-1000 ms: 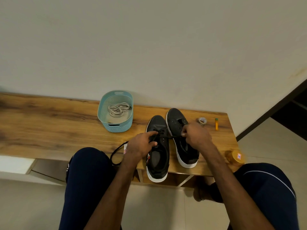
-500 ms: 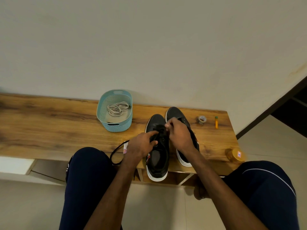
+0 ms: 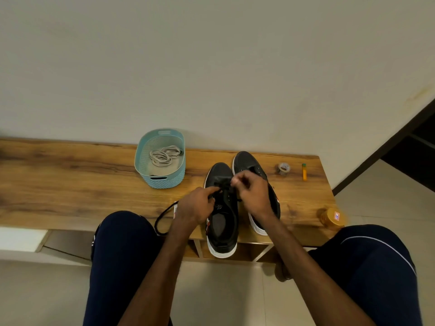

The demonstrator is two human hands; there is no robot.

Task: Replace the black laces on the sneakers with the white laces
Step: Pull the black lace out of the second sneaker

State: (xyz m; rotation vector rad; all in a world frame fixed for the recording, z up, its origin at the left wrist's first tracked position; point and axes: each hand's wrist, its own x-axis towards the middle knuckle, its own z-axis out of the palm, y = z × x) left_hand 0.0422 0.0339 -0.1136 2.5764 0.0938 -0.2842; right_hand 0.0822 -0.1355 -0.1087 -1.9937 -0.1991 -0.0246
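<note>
Hunching over the left sneaker, both hands are in tight on the eyelets. The left hand has its fingers curled, pinching the black lace. The right hand pinches it from the other side, fingertips blurred. A loop of that lace hangs off the table edge by the left wrist. The right sneaker sits just beside, partly covered. White laces lie coiled in the teal basket, back left.

basket left of sneakers, tape right
</note>
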